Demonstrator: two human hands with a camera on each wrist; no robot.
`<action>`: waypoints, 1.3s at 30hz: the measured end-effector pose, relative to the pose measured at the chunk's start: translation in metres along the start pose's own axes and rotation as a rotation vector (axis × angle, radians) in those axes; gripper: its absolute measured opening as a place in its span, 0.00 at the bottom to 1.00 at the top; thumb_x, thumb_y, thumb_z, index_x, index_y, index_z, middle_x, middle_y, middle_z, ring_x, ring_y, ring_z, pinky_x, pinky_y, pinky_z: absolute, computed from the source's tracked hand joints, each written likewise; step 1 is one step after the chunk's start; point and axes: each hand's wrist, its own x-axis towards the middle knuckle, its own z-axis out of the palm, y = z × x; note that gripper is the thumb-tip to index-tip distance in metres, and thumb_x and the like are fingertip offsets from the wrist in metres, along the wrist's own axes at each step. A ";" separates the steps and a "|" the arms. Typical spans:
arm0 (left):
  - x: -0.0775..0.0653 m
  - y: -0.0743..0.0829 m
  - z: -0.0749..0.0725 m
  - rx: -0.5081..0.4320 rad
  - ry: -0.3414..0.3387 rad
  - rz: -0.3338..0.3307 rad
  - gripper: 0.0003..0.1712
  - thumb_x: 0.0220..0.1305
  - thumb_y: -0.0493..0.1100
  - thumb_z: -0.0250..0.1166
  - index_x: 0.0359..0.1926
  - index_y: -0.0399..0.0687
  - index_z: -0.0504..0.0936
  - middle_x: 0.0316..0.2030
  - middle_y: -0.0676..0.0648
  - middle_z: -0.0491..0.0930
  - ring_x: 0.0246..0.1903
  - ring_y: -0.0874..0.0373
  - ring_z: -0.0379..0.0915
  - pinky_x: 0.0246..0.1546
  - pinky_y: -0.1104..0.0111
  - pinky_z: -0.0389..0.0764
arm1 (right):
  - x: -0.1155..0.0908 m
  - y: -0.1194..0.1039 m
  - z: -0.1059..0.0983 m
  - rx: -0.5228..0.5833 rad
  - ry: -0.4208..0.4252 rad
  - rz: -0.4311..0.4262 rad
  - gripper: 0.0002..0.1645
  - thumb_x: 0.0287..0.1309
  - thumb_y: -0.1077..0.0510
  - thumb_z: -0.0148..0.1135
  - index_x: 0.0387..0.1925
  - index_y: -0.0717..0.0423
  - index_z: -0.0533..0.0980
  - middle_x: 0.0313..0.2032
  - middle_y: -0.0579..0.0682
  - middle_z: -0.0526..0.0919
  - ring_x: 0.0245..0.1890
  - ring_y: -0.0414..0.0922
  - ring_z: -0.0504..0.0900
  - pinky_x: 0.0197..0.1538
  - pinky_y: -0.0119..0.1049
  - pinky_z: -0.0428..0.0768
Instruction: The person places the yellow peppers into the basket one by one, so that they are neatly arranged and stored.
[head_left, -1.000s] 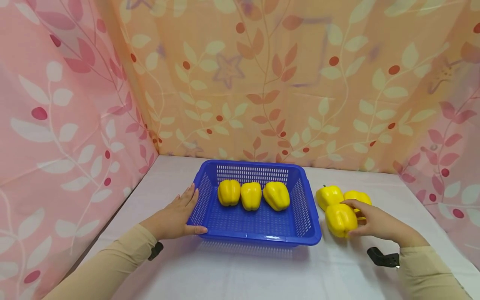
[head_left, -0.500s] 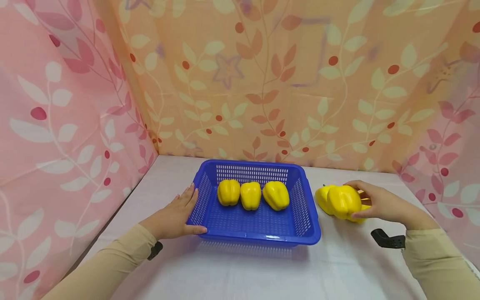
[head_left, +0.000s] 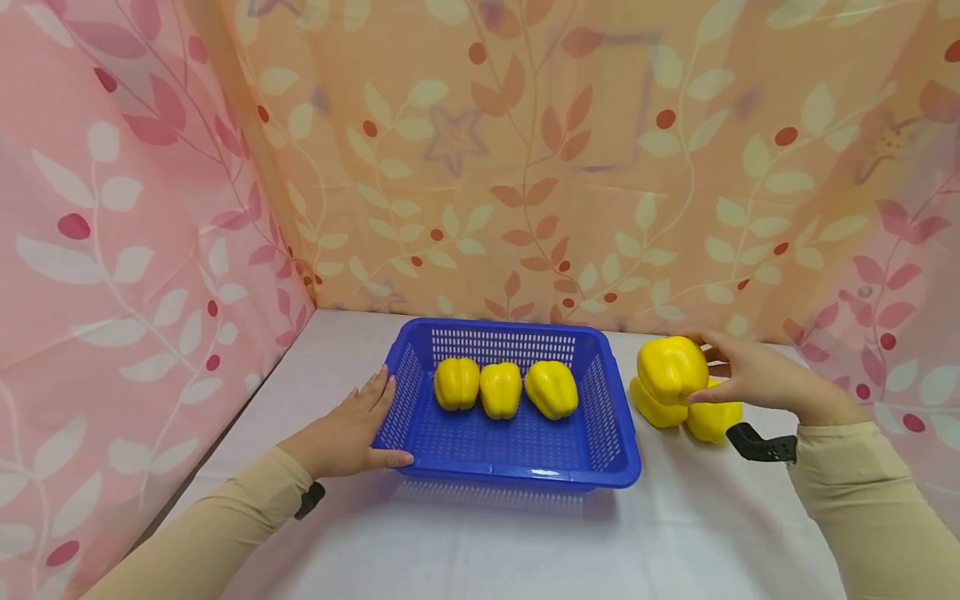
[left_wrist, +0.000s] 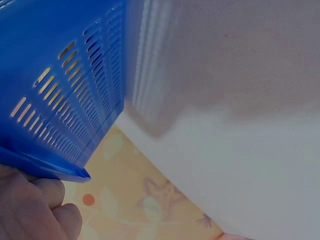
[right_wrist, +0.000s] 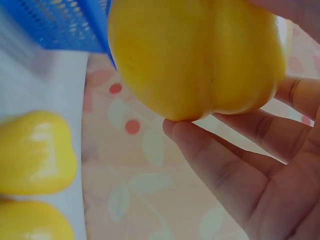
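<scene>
My right hand (head_left: 757, 379) holds a yellow bell pepper (head_left: 672, 371) between thumb and fingers, raised over two more yellow peppers. In the right wrist view, the fingertips press against the held pepper (right_wrist: 200, 55). Beneath it on the table are one pepper (head_left: 656, 408), partly hidden by the held one, and another pepper (head_left: 714, 421). My left hand (head_left: 352, 429) rests along the left rim of a blue plastic basket (head_left: 517, 477), fingers extended and thumb at the front corner. Inside the basket, three yellow peppers (head_left: 501, 390) lie in a row.
A white cloth covers the table (head_left: 525, 550). Behind it hangs an orange leaf-patterned curtain (head_left: 465, 208), with a pink curtain (head_left: 135, 250) on the left side and another at the right. The basket's slotted wall (left_wrist: 75, 85) fills the upper left of the left wrist view.
My right hand has lifted its pepper from in front of the other two and moved it up and back over them. The left hand and basket have stayed put.
</scene>
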 end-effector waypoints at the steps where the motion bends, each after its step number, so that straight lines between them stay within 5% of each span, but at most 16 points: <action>1: 0.000 0.000 0.000 0.002 -0.001 -0.001 0.68 0.45 0.81 0.48 0.69 0.32 0.41 0.70 0.35 0.33 0.69 0.42 0.33 0.65 0.48 0.46 | 0.003 -0.002 0.001 0.010 -0.001 -0.011 0.50 0.41 0.45 0.72 0.63 0.57 0.58 0.55 0.57 0.68 0.52 0.58 0.71 0.52 0.52 0.72; 12: 0.002 -0.002 0.002 0.008 -0.007 -0.016 0.68 0.44 0.82 0.46 0.69 0.34 0.40 0.70 0.37 0.32 0.69 0.44 0.31 0.65 0.49 0.45 | 0.038 -0.023 0.008 0.111 -0.057 -0.163 0.46 0.40 0.50 0.74 0.61 0.50 0.62 0.53 0.49 0.70 0.51 0.52 0.73 0.52 0.50 0.74; 21: 0.003 -0.004 0.004 0.007 0.001 -0.001 0.68 0.44 0.82 0.45 0.69 0.34 0.40 0.70 0.36 0.32 0.69 0.44 0.30 0.65 0.48 0.45 | 0.060 -0.047 0.021 0.126 -0.096 -0.174 0.48 0.38 0.48 0.75 0.61 0.53 0.62 0.52 0.48 0.72 0.51 0.51 0.73 0.54 0.49 0.73; 28: 0.003 -0.003 0.003 0.005 0.001 -0.001 0.68 0.44 0.82 0.46 0.69 0.34 0.40 0.70 0.36 0.32 0.69 0.44 0.31 0.65 0.48 0.45 | 0.078 -0.061 0.037 0.134 -0.128 -0.219 0.46 0.37 0.48 0.75 0.60 0.42 0.64 0.51 0.43 0.72 0.50 0.46 0.75 0.52 0.44 0.75; 39: 0.002 -0.003 0.003 0.004 0.006 0.000 0.68 0.44 0.82 0.46 0.69 0.34 0.41 0.70 0.36 0.32 0.69 0.44 0.31 0.65 0.49 0.45 | 0.098 -0.080 0.061 0.095 -0.158 -0.254 0.47 0.37 0.46 0.75 0.60 0.50 0.63 0.52 0.47 0.70 0.50 0.47 0.73 0.51 0.39 0.76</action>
